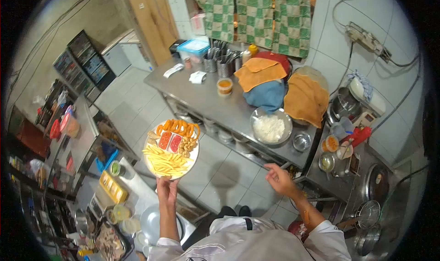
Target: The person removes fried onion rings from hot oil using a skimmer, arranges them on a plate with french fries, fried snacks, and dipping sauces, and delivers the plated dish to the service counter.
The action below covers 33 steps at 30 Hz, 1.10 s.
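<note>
My left hand (166, 192) grips the near rim of a white plate (195, 156), held up over the floor. On the plate lie French fries (167, 161), a row of orange-brown fried rings (179, 127) and small browned pieces (187, 147). Two small dishes of red sauce (169, 142) sit in the middle. A pale piece of food at the plate's left edge is too small to name. My right hand (280, 180) hangs in the air near the steel table's front edge, its fingers partly stretched, with nothing visible in it.
On the steel table (201, 84) stand a bowl of white rice (270, 128), cloth-covered containers (261, 77), cutlery holders (224, 68) and a tub of orange sauce (224, 86). Another counter (137, 180) lies to my left. Pans and bowls (369, 213) sit at right.
</note>
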Each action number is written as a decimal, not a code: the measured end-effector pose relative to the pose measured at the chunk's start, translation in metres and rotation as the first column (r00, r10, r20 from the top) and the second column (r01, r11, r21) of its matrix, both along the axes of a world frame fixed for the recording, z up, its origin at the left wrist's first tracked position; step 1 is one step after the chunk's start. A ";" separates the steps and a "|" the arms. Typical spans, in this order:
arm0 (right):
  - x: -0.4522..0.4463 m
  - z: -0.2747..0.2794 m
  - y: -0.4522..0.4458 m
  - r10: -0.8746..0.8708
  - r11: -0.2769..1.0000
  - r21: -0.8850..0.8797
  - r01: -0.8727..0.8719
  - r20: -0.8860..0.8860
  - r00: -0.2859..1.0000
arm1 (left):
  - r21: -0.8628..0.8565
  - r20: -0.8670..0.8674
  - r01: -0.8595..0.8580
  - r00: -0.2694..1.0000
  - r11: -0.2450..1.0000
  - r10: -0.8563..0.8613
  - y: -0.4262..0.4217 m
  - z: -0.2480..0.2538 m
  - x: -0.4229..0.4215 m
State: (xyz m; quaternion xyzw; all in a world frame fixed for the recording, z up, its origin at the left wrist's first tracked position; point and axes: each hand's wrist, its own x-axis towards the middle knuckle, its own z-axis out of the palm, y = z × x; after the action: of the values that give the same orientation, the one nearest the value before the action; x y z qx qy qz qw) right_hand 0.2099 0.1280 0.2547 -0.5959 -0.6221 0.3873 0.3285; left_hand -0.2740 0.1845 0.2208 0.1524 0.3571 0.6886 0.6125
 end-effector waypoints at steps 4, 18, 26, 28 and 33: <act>0.034 0.076 0.118 0.015 0.997 0.072 -0.016 0.016 1.000 | 0.000 0.089 0.071 0.994 0.997 -0.071 0.102 0.017 0.048; 0.092 0.097 0.756 -0.066 0.959 0.263 0.102 -0.143 0.988 | 0.019 0.213 0.514 0.836 0.858 -0.505 0.452 0.008 0.124; 0.187 0.096 0.863 -0.667 0.718 0.222 0.660 -0.051 0.743 | -0.072 0.139 0.699 0.713 0.711 -0.687 0.600 0.046 0.184; 0.214 0.143 0.828 -0.752 0.658 -0.014 0.753 -0.050 0.657 | -0.067 0.135 0.744 0.666 0.664 -0.733 0.634 0.049 0.202; 0.240 0.183 0.747 -0.836 0.487 0.195 0.851 -0.178 0.519 | 0.015 0.213 0.847 0.516 0.531 -0.830 0.711 0.055 0.269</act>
State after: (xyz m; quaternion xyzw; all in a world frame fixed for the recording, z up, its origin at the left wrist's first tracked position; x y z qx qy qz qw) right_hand 0.4501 0.8752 0.4378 -0.7640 -0.2851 0.1098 0.5683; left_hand -0.0052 0.8956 0.2762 0.2099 0.2089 0.3021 0.9061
